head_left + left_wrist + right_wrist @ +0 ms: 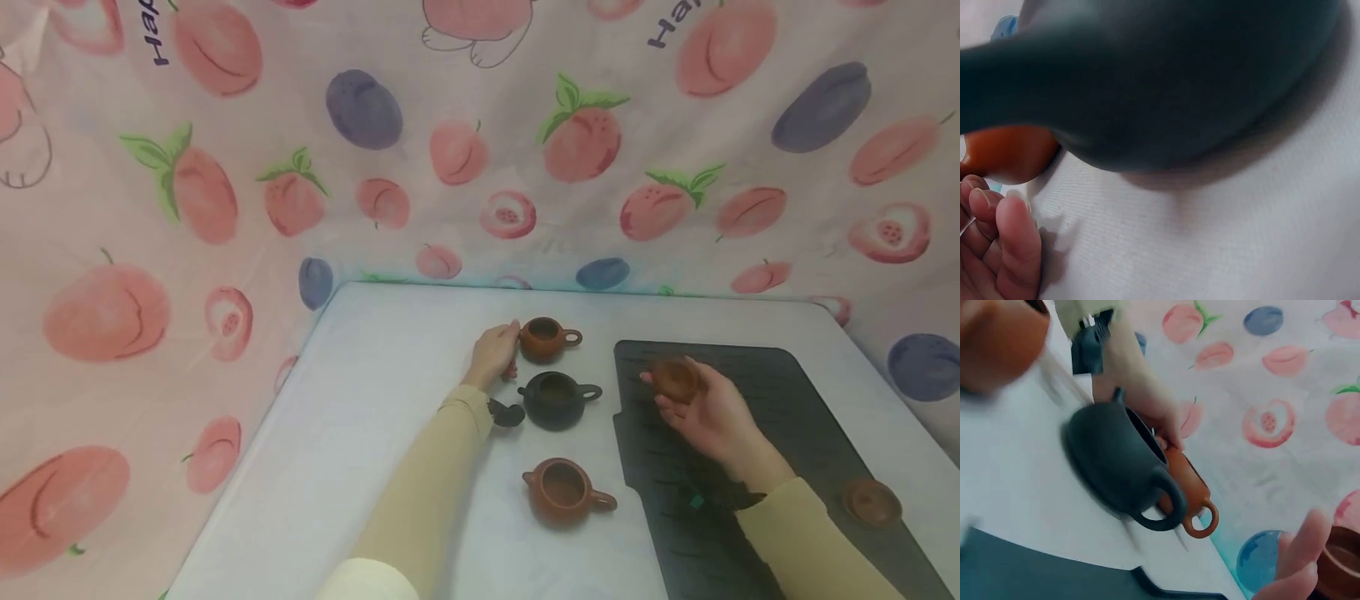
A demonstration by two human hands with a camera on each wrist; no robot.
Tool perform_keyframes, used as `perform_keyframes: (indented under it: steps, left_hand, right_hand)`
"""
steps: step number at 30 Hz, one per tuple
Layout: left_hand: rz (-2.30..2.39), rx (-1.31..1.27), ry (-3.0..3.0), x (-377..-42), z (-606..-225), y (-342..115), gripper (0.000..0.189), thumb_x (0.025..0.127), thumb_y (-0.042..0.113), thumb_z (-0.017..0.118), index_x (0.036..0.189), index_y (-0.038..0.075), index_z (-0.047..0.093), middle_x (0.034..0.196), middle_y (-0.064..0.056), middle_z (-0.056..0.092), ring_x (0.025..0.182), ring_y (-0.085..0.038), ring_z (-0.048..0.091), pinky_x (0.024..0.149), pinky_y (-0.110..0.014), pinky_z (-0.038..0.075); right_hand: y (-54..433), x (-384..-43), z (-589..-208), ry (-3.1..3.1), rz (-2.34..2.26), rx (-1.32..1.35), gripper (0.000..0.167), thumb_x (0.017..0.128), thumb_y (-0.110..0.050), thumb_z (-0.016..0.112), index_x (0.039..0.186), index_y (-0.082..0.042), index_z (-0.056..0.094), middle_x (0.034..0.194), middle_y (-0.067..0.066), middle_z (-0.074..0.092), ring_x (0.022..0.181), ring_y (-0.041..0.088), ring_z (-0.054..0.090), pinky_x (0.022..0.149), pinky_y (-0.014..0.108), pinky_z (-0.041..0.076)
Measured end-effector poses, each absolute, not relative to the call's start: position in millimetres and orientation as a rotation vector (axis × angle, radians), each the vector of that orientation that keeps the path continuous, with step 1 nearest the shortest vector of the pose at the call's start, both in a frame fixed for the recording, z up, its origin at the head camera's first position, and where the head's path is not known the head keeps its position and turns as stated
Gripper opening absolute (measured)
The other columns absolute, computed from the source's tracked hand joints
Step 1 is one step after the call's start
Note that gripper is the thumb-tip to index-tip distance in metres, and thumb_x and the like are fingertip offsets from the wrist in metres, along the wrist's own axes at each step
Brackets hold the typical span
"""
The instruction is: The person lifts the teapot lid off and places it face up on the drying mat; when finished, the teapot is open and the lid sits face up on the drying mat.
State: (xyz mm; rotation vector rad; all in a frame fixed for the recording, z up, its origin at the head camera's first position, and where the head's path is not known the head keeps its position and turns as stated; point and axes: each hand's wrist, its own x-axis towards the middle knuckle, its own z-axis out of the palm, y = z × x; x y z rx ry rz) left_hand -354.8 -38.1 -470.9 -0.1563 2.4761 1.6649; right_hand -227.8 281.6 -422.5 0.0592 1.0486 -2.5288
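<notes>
At the far end of the table my left hand grips the spout side of a small orange-brown teapot. Its curled fingers also show beside that pot in the left wrist view. My right hand holds a small brown teacup above the black tray, with thumb and fingers at its sides. Close to the left wrist stands a black teapot, its spout towards that arm. Nearer to me is a reddish-brown teapot. All three pots are lidless, handles to the right.
A second small brown cup sits at the tray's right edge. White cloth covers the table, and a fruit-printed curtain rises behind it and along the sides.
</notes>
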Motion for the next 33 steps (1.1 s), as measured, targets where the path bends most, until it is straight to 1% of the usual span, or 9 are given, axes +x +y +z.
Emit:
perform_keyframes:
  steps: [5, 8, 9, 13, 15, 19, 24, 29, 33]
  left_hand:
    - [1.663, -0.154, 2.475, -353, -470, -38, 0.05, 0.109, 0.048, 0.039, 0.092, 0.008, 0.063, 0.053, -0.004, 0.051, 0.042, -0.015, 0.054, 0.046, -0.027, 0.047]
    - [1.681, -0.156, 2.482, -354, -469, -38, 0.05, 0.109, 0.048, 0.039, 0.092, 0.007, 0.063, 0.053, -0.004, 0.051, 0.042, -0.016, 0.053, 0.045, -0.027, 0.048]
    - [1.686, -0.154, 2.485, -354, -469, -38, 0.05, 0.109, 0.047, 0.039, 0.091, 0.007, 0.063, 0.053, -0.004, 0.051, 0.042, -0.016, 0.053, 0.045, -0.027, 0.048]
    - [1.706, -0.133, 2.472, -356, -470, -36, 0.049, 0.109, 0.048, 0.04, 0.091, 0.008, 0.063, 0.053, -0.004, 0.051, 0.041, -0.015, 0.053, 0.046, -0.028, 0.049]
    - [1.711, -0.118, 2.463, -357, -470, -36, 0.05, 0.109, 0.047, 0.04, 0.089, 0.008, 0.062, 0.053, -0.004, 0.051, 0.042, -0.015, 0.054, 0.046, -0.028, 0.051]
    - [1.686, -0.104, 2.477, -356, -468, -38, 0.051, 0.11, 0.046, 0.04, 0.083, 0.006, 0.057, 0.053, -0.005, 0.052, 0.041, -0.016, 0.056, 0.047, -0.029, 0.052]
    - [1.681, -0.102, 2.474, -354, -468, -39, 0.051, 0.11, 0.046, 0.04, 0.08, 0.007, 0.054, 0.053, -0.006, 0.053, 0.041, -0.017, 0.057, 0.047, -0.03, 0.053]
    - [1.675, -0.122, 2.485, -355, -468, -40, 0.051, 0.11, 0.047, 0.04, 0.083, 0.006, 0.057, 0.053, -0.006, 0.053, 0.04, -0.017, 0.056, 0.046, -0.03, 0.053]
    - [1.668, -0.134, 2.481, -355, -469, -40, 0.052, 0.11, 0.047, 0.04, 0.086, 0.004, 0.058, 0.054, -0.006, 0.053, 0.041, -0.017, 0.057, 0.047, -0.03, 0.053]
  right_hand:
    - [284, -203, -433, 1.259, -2.525, -0.045, 0.041, 0.112, -0.036, 0.041, 0.113, -0.008, 0.071, 0.115, 0.007, 0.072, 0.099, 0.018, 0.065, 0.08, 0.03, 0.052]
    - [280, -191, -438, 1.735, -2.344, 0.028, 0.027, 0.109, -0.029, 0.055, 0.119, -0.005, 0.064, 0.112, 0.001, 0.067, 0.09, 0.012, 0.062, 0.076, 0.028, 0.051]
    - [278, -187, -439, 1.928, -2.219, 0.078, 0.029, 0.106, -0.028, 0.061, 0.124, -0.005, 0.058, 0.114, 0.001, 0.065, 0.091, 0.01, 0.06, 0.076, 0.026, 0.051]
    - [272, -171, -444, 2.489, -1.655, 0.22, 0.073, 0.093, -0.034, 0.079, 0.142, 0.0, 0.036, 0.128, 0.013, 0.053, 0.097, 0.014, 0.056, 0.073, 0.029, 0.052]
    - [271, -164, -445, 2.642, -1.47, 0.225, 0.082, 0.09, -0.037, 0.082, 0.144, 0.002, 0.034, 0.131, 0.02, 0.053, 0.097, 0.02, 0.058, 0.069, 0.031, 0.054]
    - [271, -157, -449, 2.877, -1.25, 0.122, 0.071, 0.089, -0.038, 0.082, 0.136, 0.001, 0.047, 0.122, 0.021, 0.061, 0.09, 0.027, 0.062, 0.066, 0.036, 0.053]
    - [275, -155, -458, 3.094, -1.042, 0.005, 0.058, 0.086, -0.039, 0.085, 0.127, -0.006, 0.061, 0.113, 0.015, 0.066, 0.095, 0.029, 0.062, 0.071, 0.042, 0.048]
    - [275, -156, -461, 3.185, -1.034, -0.018, 0.07, 0.084, -0.038, 0.087, 0.136, -0.004, 0.055, 0.117, 0.021, 0.066, 0.094, 0.035, 0.064, 0.07, 0.045, 0.048]
    - [273, -154, -463, 3.194, -1.04, 0.078, 0.074, 0.082, -0.042, 0.087, 0.133, -0.004, 0.05, 0.111, 0.019, 0.067, 0.077, 0.024, 0.06, 0.06, 0.035, 0.044]
